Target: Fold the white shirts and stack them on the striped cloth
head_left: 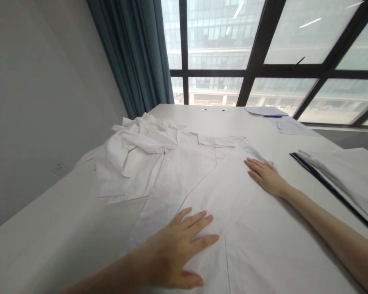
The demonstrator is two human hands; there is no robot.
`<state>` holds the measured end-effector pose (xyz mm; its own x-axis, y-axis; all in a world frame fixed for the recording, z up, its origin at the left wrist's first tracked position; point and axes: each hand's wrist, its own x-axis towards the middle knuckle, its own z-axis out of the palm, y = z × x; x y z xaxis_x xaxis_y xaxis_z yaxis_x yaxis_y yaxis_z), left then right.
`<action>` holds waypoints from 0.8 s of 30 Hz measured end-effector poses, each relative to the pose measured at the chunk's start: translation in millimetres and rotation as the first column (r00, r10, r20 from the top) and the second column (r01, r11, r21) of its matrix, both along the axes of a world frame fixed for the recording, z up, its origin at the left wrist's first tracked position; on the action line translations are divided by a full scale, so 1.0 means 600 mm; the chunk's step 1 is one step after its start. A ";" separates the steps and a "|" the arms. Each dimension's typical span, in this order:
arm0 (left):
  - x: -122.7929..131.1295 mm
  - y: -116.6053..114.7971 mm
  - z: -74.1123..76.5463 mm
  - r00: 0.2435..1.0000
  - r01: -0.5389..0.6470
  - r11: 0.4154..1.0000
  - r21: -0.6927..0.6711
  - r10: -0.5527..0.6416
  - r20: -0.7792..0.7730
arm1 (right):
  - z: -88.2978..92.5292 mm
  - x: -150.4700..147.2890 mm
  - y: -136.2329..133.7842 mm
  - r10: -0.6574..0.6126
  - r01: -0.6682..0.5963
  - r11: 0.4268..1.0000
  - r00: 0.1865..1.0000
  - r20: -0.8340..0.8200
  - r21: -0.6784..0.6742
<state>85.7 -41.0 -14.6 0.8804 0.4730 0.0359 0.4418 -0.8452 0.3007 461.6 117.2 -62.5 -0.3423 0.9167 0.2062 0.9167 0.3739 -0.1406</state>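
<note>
A white garment (184,179) lies spread on a white table (49,228), one panel folded over the middle. My left hand (178,249) lies flat on the near part of the folded panel, fingers spread. My right hand (265,175) rests flat farther up on the panel's right edge, fingers stretched out. Neither hand grips the cloth. A crumpled part of the garment (131,151) is bunched at the far left.
A dark-edged folder with papers (340,175) lies at the right. Loose sheets and a blue pen (272,116) lie at the far end by the window. A blue curtain (135,53) hangs at the back left beside a grey wall.
</note>
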 end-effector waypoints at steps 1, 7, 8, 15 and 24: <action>0.002 -0.001 -0.001 1.000 -0.017 1.000 -0.009 0.017 0.011 | -0.002 0.016 0.007 -0.065 0.065 0.997 0.998 -0.005 0.030; 0.010 -0.006 -0.004 0.990 -0.107 0.994 -0.007 0.108 0.087 | 0.005 0.065 0.016 -0.336 0.352 0.928 0.932 -0.135 0.123; 0.011 -0.006 -0.003 0.991 -0.104 0.995 -0.001 0.104 0.086 | 0.009 0.069 0.015 -0.363 0.381 0.917 0.919 -0.153 0.113; 0.013 0.000 -0.009 0.989 -0.103 0.994 0.039 0.099 0.108 | 0.024 0.081 0.012 -0.417 0.423 0.906 0.880 -0.226 -0.026; 0.012 0.004 -0.010 0.985 -0.107 0.992 -0.063 0.114 0.127 | 0.011 0.086 0.021 -0.337 0.398 0.914 0.855 -0.394 0.082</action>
